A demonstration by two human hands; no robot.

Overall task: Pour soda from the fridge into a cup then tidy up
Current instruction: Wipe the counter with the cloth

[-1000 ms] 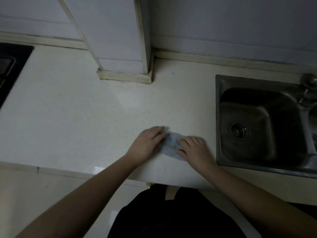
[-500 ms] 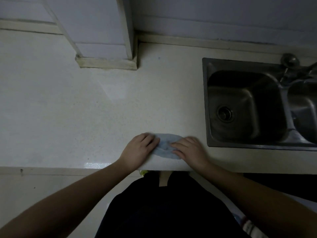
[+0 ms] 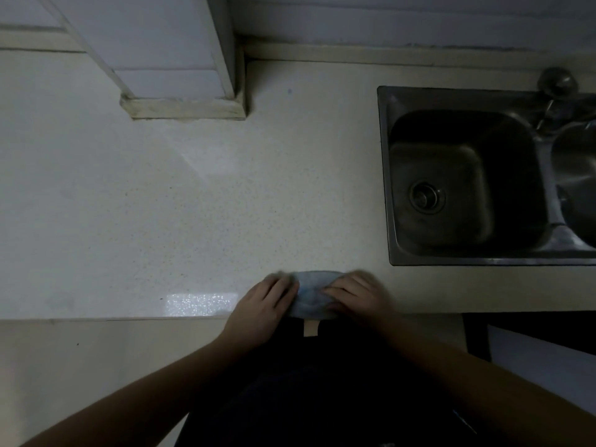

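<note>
- Head view: blue cloth (image 3: 314,293) bunched at the front edge of the pale bench (image 3: 180,201), just in front of the person's body.
- Left hand (image 3: 263,303) fingers lie fairly flat on the cloth's left end, pressing it; whether they curl round it can't be told, blurred.
- Right hand (image 3: 356,295) fingers bent over the right end, seemingly pinching the cloth.
- Steel sink (image 3: 385,175) to the right, drain visible, tap at far corner.
- No soda or cup in view; judged the tidy-up phase, folding or wiping.
- To do it well: keep both ends pinned, fold evenly, don't let the cloth slip off the edge.
</note>
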